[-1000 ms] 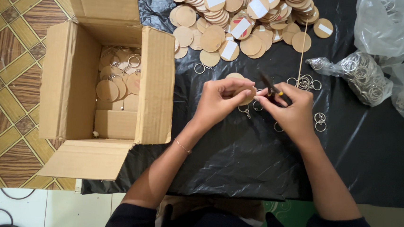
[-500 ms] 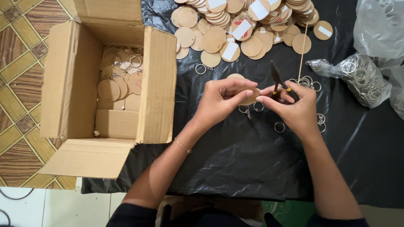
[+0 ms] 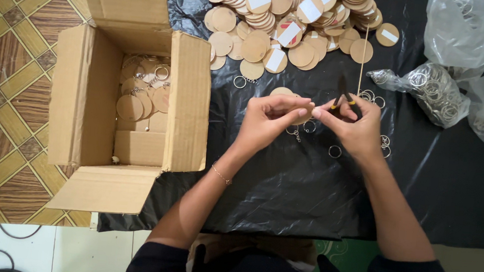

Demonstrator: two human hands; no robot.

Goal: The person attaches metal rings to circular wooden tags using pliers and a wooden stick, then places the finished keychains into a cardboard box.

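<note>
Pinching a wooden disc point(image 3: 302, 114) in your left hand point(image 3: 268, 121) steadies it while your right hand point(image 3: 356, 130) squeezes small pliers point(image 3: 344, 95) against it.

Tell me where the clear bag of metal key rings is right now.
The clear bag of metal key rings lies on the black plastic sheet at upper right, just right of the right hand, below another clear bag.

My two forearms come up from the bottom and lean toward each other. My left hand point(image 3: 269, 118) is curled, the back of it turned up, its fingers point(image 3: 298, 103) stretched to the right and pinched together. My right hand point(image 3: 353, 127) is also curled, with thumb and first finger closed tightly. The fingertips of both hands meet in the middle. On my left wrist there is a thin bracelet.
</note>
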